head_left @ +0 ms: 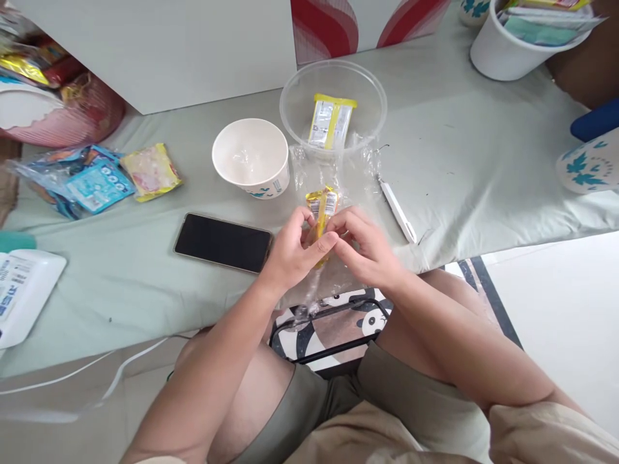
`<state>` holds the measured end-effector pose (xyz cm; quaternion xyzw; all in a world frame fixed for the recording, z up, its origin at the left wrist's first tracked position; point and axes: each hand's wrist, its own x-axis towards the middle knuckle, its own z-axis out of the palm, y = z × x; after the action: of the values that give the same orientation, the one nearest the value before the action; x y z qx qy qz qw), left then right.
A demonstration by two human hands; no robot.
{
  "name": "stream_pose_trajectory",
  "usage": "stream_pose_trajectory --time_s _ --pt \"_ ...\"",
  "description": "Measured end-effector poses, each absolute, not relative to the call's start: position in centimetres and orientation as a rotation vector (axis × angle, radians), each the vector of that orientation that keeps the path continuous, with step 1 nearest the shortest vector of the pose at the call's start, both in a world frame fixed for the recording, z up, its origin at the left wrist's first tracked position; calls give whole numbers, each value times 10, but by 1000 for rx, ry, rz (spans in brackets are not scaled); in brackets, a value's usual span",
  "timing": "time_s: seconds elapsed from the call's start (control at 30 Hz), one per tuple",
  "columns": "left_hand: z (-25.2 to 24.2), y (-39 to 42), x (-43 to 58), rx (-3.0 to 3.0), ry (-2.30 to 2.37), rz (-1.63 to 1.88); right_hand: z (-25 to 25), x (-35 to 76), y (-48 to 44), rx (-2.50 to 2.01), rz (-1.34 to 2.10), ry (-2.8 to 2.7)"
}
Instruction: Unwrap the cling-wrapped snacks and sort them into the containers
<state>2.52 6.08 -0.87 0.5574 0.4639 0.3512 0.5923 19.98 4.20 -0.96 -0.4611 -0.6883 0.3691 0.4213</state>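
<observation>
My left hand (293, 251) and my right hand (365, 245) meet at the table's front edge, both pinched on a small yellow snack packet (322, 206) that stands upright between them, inside crinkled clear plastic wrap (333, 174). Just beyond it stands a clear plastic bowl (296, 96) with another yellow packet (331, 121) inside. A white paper cup (250, 156), with nothing in it, sits to the left of the bowl.
A black phone (223, 243) lies face up left of my hands. A white pen-like tool (397, 211) lies to the right. Snack bags (97, 180) sit at the left, a white tub (512, 45) at the far right. My knees are below the table edge.
</observation>
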Motion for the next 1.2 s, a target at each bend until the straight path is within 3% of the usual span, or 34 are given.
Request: stream_pose_trajectory --time_s 0.3,0.47,0.73,0.97,1.2 --pt "-2 61 26 1017 923 1034 -27 195 41 -1088 1418 -1250" --pt "21 61 16 572 637 908 -18 192 44 -1110 1529 -944" --pt "36 68 -2 541 567 992 -2 202 48 -1043 1700 -579" --pt "33 79 -32 431 524 1329 0 238 54 -938 1453 -618" --pt "34 77 -43 408 444 1269 11 229 106 -1156 965 -928"
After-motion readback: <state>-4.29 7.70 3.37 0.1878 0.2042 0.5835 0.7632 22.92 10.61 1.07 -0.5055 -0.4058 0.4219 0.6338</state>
